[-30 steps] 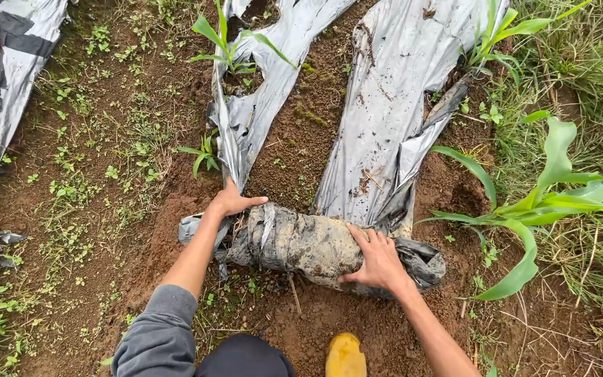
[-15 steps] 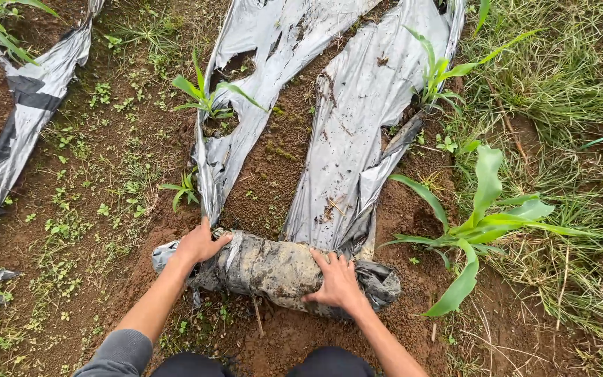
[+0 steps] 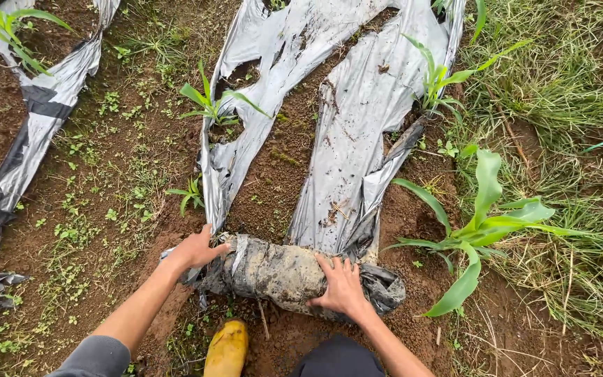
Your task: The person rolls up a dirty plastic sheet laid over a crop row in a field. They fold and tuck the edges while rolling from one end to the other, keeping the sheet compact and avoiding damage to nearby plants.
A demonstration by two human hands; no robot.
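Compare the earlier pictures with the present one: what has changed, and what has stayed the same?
A yellow boot has stepped in at lower left; a second ago it was further right. The left hand and right hand still press on the muddy plastic roll, with no clear rolling. The silver sheets and maize plants stay put.

Both hands, left hand (image 3: 195, 250) and right hand (image 3: 343, 286), are bare. Left sleeve (image 3: 95, 356): grey, pushed up. Boot (image 3: 226, 349): yellow rubber. Trousers (image 3: 340, 359): dark.
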